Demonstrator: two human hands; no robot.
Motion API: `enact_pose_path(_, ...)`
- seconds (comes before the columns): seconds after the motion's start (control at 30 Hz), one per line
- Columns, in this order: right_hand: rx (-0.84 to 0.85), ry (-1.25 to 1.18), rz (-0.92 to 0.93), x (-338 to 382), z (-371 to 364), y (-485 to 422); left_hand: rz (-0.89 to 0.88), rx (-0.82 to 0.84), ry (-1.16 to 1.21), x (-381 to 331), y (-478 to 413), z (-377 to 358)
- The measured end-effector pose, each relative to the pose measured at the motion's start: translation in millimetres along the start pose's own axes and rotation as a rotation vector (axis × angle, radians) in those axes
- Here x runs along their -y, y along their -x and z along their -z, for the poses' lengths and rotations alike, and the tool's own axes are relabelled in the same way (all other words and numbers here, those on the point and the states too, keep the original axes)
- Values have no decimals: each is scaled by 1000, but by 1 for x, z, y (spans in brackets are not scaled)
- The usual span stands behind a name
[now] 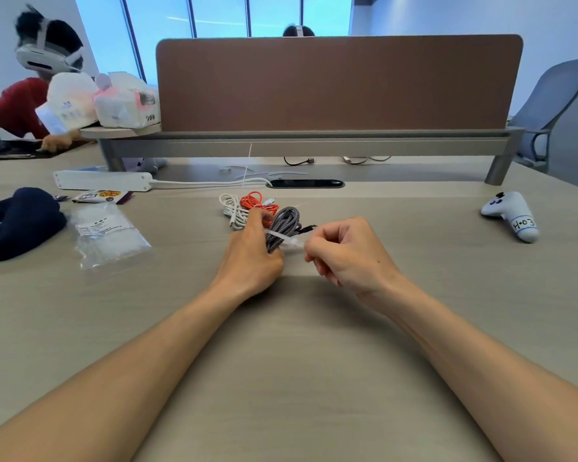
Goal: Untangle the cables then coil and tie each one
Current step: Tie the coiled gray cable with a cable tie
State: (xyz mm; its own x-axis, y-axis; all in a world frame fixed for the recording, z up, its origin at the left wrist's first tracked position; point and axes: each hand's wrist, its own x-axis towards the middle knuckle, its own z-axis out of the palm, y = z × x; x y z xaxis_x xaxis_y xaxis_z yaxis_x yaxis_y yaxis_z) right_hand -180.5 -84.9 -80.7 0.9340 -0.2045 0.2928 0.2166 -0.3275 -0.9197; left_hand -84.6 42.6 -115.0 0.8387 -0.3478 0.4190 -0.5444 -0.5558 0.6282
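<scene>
Left hand [252, 258] grips grey cable [282, 226]; right hand [346, 253] pinches tie [286, 241].

Left hand [252, 258] grips cable [282, 225]; right hand [344, 251] pinches tie [289, 241].

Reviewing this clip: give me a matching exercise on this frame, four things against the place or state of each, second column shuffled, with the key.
Things
1. grey braided cable
2. orange cable
3. white controller
4. power strip

Places or states
A. alone on the right side of the desk
B. on the left, near the divider leg
C. coiled, held by the left hand, a white tie round it
D. bundled, lying beside the white cable

Pairs: 1-C, 2-D, 3-A, 4-B
</scene>
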Motion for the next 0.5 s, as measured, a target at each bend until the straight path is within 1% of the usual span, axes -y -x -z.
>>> enact_pose_path(0.2,91,-72,107,10,-7,11,-4,-54,-7,-2,-3,-2)
enact_pose_path(0.3,137,-113,149,14,-9,14,-7,-81,44,2,-4,3)
enact_pose_path(0.33,146,-125,138,13,-9,13,2,-78,53,3,-5,4)
enact_pose_path(0.4,158,-128,47,10,-4,9,16,-63,41,3,-6,7)
enact_pose_path(0.43,186,-114,-21,7,0,6,7,-70,16,4,-6,7)
enact_pose_path(0.5,292,-62,-130,3,7,2,-47,-115,-71,4,-5,8)
